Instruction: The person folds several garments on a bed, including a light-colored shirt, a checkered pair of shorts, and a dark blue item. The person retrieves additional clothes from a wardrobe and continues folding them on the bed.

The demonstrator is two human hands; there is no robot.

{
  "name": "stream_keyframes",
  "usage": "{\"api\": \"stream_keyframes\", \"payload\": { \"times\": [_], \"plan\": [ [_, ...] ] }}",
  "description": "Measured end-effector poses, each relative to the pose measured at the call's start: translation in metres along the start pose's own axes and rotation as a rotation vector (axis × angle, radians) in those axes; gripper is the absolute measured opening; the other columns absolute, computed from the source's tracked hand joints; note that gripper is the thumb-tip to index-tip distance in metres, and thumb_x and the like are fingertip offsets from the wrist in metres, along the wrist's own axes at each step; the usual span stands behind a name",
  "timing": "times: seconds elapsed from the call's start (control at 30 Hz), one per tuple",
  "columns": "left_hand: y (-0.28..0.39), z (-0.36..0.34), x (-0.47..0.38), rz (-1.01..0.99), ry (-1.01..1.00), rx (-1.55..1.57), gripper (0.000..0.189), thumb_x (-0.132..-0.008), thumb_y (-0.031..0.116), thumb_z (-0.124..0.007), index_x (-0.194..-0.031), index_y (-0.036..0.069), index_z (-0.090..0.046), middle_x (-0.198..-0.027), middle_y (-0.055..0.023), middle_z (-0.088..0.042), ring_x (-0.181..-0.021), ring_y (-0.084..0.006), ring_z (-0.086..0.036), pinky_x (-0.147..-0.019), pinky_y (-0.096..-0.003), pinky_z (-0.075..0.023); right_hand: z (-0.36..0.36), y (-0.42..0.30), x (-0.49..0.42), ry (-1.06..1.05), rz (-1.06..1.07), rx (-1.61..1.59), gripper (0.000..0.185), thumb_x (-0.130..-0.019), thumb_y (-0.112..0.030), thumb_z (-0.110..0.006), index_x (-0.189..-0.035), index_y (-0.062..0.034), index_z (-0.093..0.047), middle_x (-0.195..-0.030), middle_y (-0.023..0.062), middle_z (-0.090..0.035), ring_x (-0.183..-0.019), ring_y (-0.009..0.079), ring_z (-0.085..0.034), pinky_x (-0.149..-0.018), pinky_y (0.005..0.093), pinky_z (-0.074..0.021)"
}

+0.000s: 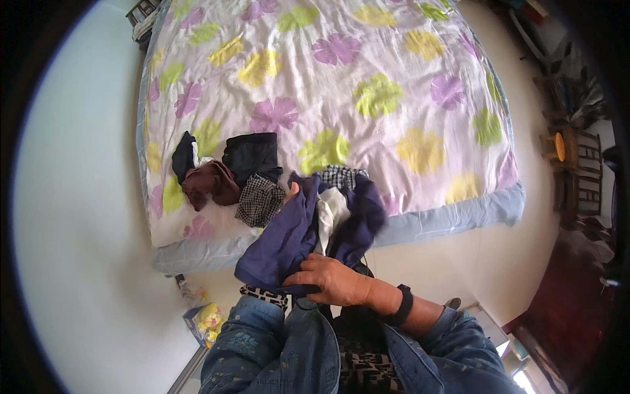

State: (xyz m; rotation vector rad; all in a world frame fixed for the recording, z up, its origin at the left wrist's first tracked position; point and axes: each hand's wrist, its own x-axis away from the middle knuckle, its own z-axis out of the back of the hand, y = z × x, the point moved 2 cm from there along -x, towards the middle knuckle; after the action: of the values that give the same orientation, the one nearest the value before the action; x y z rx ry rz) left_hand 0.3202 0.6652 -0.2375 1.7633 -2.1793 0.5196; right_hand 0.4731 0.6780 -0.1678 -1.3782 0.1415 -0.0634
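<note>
A navy-purple cloth garment [285, 236], with a white inner part [332, 214] showing in its middle, is held up at the near edge of the bed. My right hand [332, 280], with a black band on the wrist, pinches the garment's near hem. The cloth covers most of my left hand [293, 189]; only a fingertip or thumb shows beside its far left edge. My left forearm runs under the garment. A black-and-white checked cloth [344, 176] lies just beyond, touching or joined to the garment; I cannot tell which.
Left of the garment lie a checked cloth [261, 199], a maroon garment [211, 184] and black garments [252, 152] on the flowered bedsheet [334, 98]. A box with yellow contents [205, 322] stands on the floor at lower left. Wooden chairs [573, 162] stand at right.
</note>
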Motion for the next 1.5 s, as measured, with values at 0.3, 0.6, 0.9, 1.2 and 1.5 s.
{"api": "stream_keyframes", "payload": {
  "times": [0.3,0.6,0.9,1.2,1.5],
  "plan": [
    [0.005,-0.036,0.030,-0.254,0.432,-1.252,0.060,-0.096,0.043,-0.056,-0.140,0.004,-0.043,-0.130,-0.0125,-0.056,-0.113,-0.0177,-0.056,-0.093,-0.0295,-0.0441,0.052,-0.081,0.054,0.261,-0.073,-0.217,0.056,-0.071,0.010,-0.063,-0.126,-0.0010,-0.056,-0.113,0.0125,-0.062,-0.108,0.0263,-0.061,-0.098,0.0355,-0.0449],
    [-0.054,-0.181,0.121,-0.018,-0.176,-1.265,0.116,-0.057,0.060,-0.083,-0.145,0.001,-0.037,-0.131,-0.0109,-0.054,-0.125,-0.0212,-0.048,-0.109,-0.0344,-0.0331,0.067,-0.133,0.061,0.124,-0.168,-0.447,0.054,-0.075,0.007,-0.060,-0.128,0.0013,-0.054,-0.111,0.0062,-0.062,-0.107,0.0127,-0.056,-0.096,0.0290,-0.0439],
    [-0.075,-0.213,0.187,-0.220,0.246,-1.431,0.031,-0.086,0.012,-0.074,-0.111,0.000,-0.062,-0.091,0.0008,-0.064,-0.086,-0.0066,-0.057,-0.079,-0.0239,-0.0484,0.070,-0.144,0.069,0.190,-0.201,-0.026,0.047,-0.076,0.003,-0.066,-0.122,-0.0005,-0.058,-0.095,0.0110,-0.067,-0.085,0.0163,-0.064,-0.077,0.0292,-0.0510],
    [-0.017,-0.227,0.256,-0.774,0.393,-1.240,0.030,-0.085,0.006,-0.068,-0.113,-0.003,-0.062,-0.102,-0.0048,-0.064,-0.091,-0.0114,-0.060,-0.083,-0.0250,-0.0494,0.065,-0.128,0.074,0.302,-0.205,0.225,0.029,-0.080,-0.004,-0.066,-0.109,-0.0055,-0.066,-0.092,0.0136,-0.066,-0.085,0.0270,-0.066,-0.076,0.0353,-0.0516],
    [0.068,-0.172,0.262,-0.701,0.243,-0.896,0.030,-0.084,0.020,-0.061,-0.105,0.000,-0.065,-0.109,-0.0113,-0.067,-0.099,-0.0260,-0.065,-0.094,-0.0384,-0.0505,0.017,-0.130,0.046,0.696,-0.019,0.356,0.033,-0.070,0.003,-0.059,-0.102,-0.0040,-0.058,-0.096,0.0159,-0.053,-0.095,0.0367,-0.055,-0.082,0.0432,-0.0466]
  ]
}}
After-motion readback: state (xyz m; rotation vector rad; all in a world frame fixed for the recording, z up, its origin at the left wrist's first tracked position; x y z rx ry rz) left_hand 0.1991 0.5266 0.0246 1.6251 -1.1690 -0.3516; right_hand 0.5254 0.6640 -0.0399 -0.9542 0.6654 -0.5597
